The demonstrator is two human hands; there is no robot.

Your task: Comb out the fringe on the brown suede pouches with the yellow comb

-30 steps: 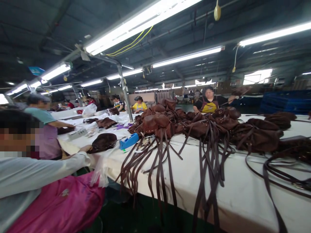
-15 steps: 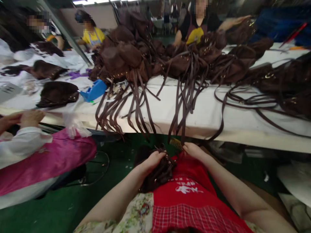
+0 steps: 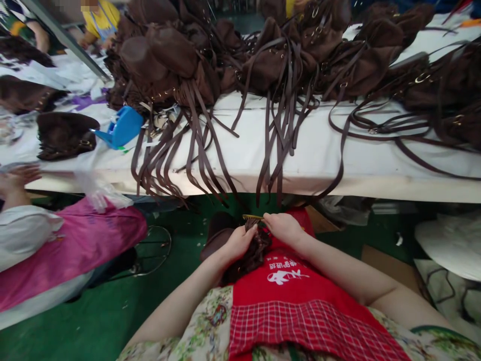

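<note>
On my lap, over a red apron (image 3: 296, 286), lies a dark brown fringed bag (image 3: 240, 250). My left hand (image 3: 238, 241) is closed on the bag's fringe. My right hand (image 3: 282, 228) is closed on a yellowish comb (image 3: 252, 217), whose teeth sit at the top of the fringe. Both hands meet just below the front edge of the white table (image 3: 315, 165).
A heap of brown bags (image 3: 225, 55) with long straps (image 3: 195, 150) hangs over the table edge. A blue tape dispenser (image 3: 122, 126) and another brown bag (image 3: 63, 134) lie at left. A co-worker in a pink apron (image 3: 71, 245) sits to my left. The floor is green.
The view has dropped from the room and ceiling lights down to my lap. My hands have drawn closer together on the fringe, and the comb now lies level.
</note>
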